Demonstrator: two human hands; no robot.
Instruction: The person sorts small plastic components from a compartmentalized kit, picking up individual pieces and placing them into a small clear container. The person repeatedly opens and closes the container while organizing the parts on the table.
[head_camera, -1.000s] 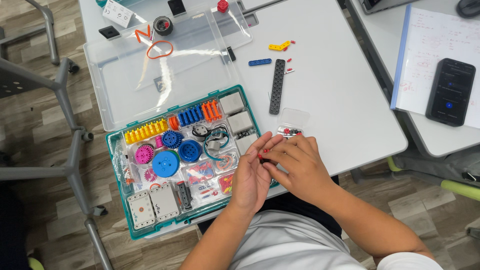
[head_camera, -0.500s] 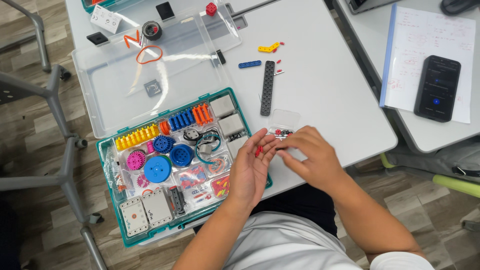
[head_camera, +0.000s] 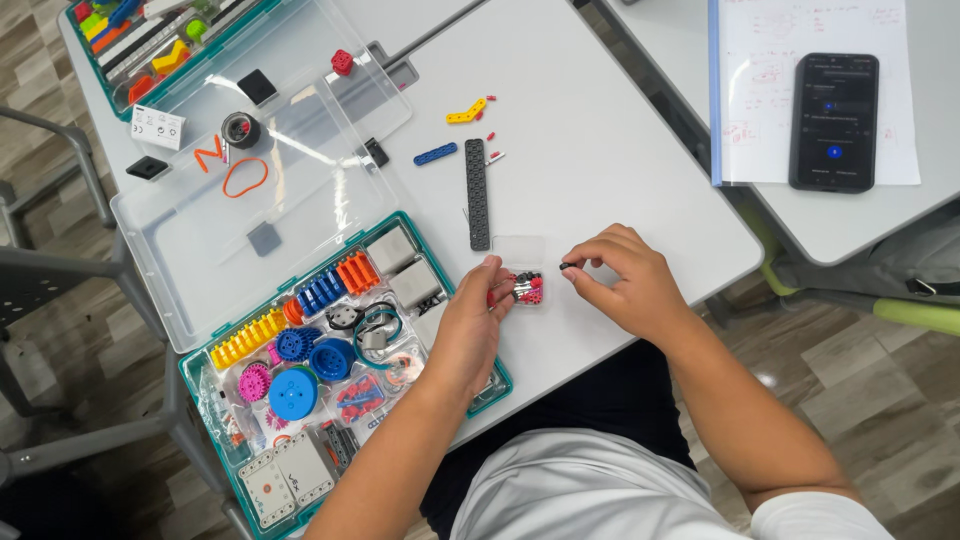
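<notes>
Seated view: I steadied the small clear bag of red pins (head_camera: 527, 288) on the white table (head_camera: 620, 170) with my left hand (head_camera: 470, 325), fingers closed on its edge beside the open parts case (head_camera: 205, 375), freeing my right hand (head_camera: 625, 280) to pinch one small dark pin (head_camera: 566, 267) clear.

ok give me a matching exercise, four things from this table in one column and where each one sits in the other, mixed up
Things:
1. phone
2. long black strip
3. big blue wheel
4. orange rubber band

Places:
A. on the clear open lid of the kit
B. on the sheet of paper on the neighbouring table
C. in the teal parts box
D. on the bare white table, above the two hands

Pairs: 1-B, 2-D, 3-C, 4-A
</notes>
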